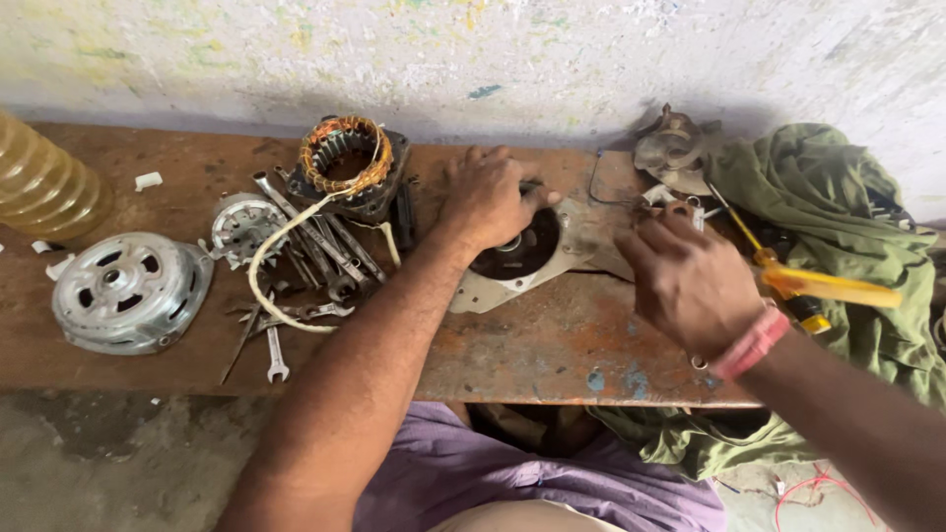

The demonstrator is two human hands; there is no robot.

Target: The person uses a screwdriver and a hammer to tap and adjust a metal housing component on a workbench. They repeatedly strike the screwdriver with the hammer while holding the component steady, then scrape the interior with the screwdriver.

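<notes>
My left hand (490, 197) rests palm-down on a grey metal motor end plate (537, 258) lying on the worn wooden bench (552, 345), fingers curled over the dark round part at its middle. My right hand (690, 281), with a pink band at the wrist, hovers just right of the plate, fingers bent toward its right edge; what the fingertips touch is hidden. A yellow-handled screwdriver (823, 286) lies right beside that hand.
A copper-wound stator (345, 163) with a white cable sits at the back. Several wrenches (315, 266) lie left of centre, beside a small rotor part (244, 225). A round silver motor cover (128, 291) and an amber plastic bottle (44, 187) are far left. Green cloth (838, 197) drapes the right end.
</notes>
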